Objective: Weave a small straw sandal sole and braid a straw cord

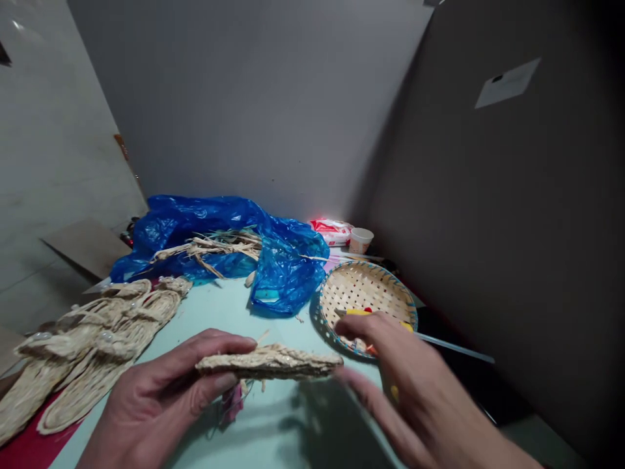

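My left hand [161, 397] pinches the left end of a flat woven straw piece [273, 362], thumb below and fingers on top, and holds it level above the pale green table [273, 430]. My right hand [415, 397] is just right of the piece with its fingers spread; one fingertip is at the piece's right end and another reaches over the rim of a round woven basket [366, 290]. That hand is slightly smeared by motion and holds nothing.
A blue plastic bag [273, 260] with loose straw [219, 244] lies at the back. Woven straw sandals [92, 339] lie at the left. The basket holds yellow and red items, and a long thin rod [454, 348] sticks out to the right. A white cup [360, 240] and a red-and-white packet [332, 231] stand behind.
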{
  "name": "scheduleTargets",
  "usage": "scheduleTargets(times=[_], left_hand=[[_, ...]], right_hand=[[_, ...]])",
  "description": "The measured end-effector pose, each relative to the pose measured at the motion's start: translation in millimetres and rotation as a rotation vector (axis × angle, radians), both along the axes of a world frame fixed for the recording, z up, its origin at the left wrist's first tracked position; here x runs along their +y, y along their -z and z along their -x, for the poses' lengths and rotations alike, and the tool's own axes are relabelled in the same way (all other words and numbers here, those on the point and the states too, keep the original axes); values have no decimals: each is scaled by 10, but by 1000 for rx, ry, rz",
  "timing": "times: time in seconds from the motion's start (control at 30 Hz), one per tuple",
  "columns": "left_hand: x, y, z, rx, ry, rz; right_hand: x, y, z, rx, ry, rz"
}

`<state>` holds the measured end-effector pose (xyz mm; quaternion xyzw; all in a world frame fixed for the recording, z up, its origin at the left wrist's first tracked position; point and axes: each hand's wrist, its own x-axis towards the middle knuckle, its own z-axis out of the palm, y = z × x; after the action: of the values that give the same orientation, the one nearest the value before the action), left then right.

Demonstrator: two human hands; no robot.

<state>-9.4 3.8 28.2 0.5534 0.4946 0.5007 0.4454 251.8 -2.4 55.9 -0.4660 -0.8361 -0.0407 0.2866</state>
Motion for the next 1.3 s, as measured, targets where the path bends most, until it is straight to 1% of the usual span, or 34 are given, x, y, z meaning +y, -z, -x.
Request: scheduleTargets(times=[0.07, 0.13, 0.2, 0.3, 0.37, 0.5, 0.6, 0.77, 0.9, 0.97, 1.1, 1.2, 1.3], left_hand=[[-26, -17, -31, 79, -65, -64], [-26, -40, -21, 152, -82, -102], [0, -66, 26, 199, -33, -115], [53, -109, 100, 238, 89, -149], [74, -138, 112, 269, 116, -155], [65, -177, 77, 312, 81, -146], [54, -173, 86, 362, 43, -173], [75, -135, 143, 460, 78, -321], [44, -119, 130, 564, 18, -404], [9, -117, 118, 597, 26, -424], [-50, -115, 123, 612, 91, -457], [-72, -97, 149, 657, 77, -493], [-81, -65, 156, 692, 42, -497]], right_hand=[[-26, -19, 186, 97, -152, 58], [-24, -3, 300, 186, -237, 86], [-5, 34, 337, 239, -296, 105], [32, 87, 315, 243, -350, 149], [55, 106, 296, 236, -375, 167], [61, 117, 288, 216, -389, 174], [40, 114, 279, 200, -384, 158], [3, 108, 279, 170, -361, 102], [-16, 138, 297, 155, -321, 77], [-12, 165, 304, 153, -315, 67], [-12, 193, 311, 173, -301, 37], [-37, 188, 306, 195, -263, 38], [-55, 193, 297, 205, -258, 45]])
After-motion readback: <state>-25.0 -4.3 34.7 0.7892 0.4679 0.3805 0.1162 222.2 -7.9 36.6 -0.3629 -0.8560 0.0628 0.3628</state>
